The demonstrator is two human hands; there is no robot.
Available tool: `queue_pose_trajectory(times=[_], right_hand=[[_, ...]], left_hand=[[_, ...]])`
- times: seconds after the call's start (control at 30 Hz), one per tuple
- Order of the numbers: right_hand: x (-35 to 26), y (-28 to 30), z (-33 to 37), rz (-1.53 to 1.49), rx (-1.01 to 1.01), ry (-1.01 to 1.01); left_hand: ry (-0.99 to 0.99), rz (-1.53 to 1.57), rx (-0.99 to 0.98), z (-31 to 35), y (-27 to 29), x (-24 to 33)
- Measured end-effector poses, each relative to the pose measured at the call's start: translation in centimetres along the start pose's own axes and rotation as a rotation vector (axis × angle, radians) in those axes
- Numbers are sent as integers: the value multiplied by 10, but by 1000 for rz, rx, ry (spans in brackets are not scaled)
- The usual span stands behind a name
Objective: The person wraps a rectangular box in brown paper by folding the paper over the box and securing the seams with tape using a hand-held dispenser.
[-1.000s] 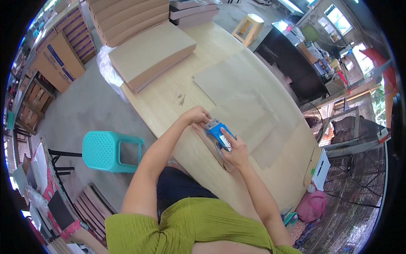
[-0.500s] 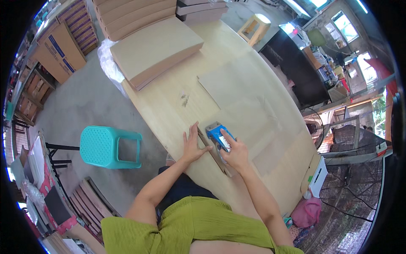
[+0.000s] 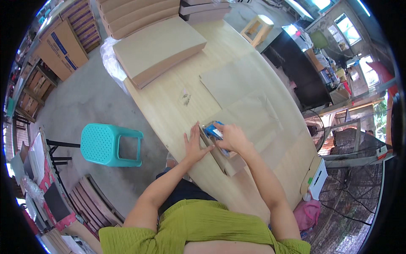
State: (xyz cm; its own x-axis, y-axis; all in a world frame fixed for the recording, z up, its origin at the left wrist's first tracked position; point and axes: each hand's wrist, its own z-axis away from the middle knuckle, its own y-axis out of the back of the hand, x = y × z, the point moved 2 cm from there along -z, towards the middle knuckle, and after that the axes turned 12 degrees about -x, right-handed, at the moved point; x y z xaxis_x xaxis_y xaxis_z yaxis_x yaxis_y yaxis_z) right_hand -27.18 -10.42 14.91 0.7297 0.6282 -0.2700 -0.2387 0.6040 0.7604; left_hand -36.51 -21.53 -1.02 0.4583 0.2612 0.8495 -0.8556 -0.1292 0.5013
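Observation:
My right hand (image 3: 234, 139) is closed round a blue tape dispenser (image 3: 214, 131), its metal-looking front end facing the far left. The dispenser rests at the left edge of a flat brown cardboard piece (image 3: 228, 166) with a raised side. Part of the dispenser is hidden under my fingers. My left hand (image 3: 194, 145) lies along the outside of that raised side, fingers spread and thumb reaching over toward the dispenser; it holds nothing. A thin, creased, see-through sheet (image 3: 253, 112) spreads to the right of the cardboard.
Brown cardboard boxes (image 3: 160, 48) are stacked at the table's far end. A turquoise stool (image 3: 99, 144) stands on the floor at left. A yellowish stool (image 3: 259, 29) is beyond the table. A pink bag (image 3: 306, 215) lies at the near right.
My right hand has moved slightly left and away from me with the tape dispenser, closer to the raised cardboard edge. My left hand has stayed nearly in place.

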Motion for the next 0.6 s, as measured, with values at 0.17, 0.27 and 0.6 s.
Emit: queue_pose_trajectory(times=[0.17, 0.27, 0.6], right_hand=[[21, -1, 34, 69, -61, 63], [24, 3, 60, -27, -130, -54], [24, -35, 103, -443, 429, 183]], left_hand=[[1, 0, -6, 3, -3, 4], [-26, -14, 14, 3, -5, 4], [132, -165, -95, -1, -9, -19]])
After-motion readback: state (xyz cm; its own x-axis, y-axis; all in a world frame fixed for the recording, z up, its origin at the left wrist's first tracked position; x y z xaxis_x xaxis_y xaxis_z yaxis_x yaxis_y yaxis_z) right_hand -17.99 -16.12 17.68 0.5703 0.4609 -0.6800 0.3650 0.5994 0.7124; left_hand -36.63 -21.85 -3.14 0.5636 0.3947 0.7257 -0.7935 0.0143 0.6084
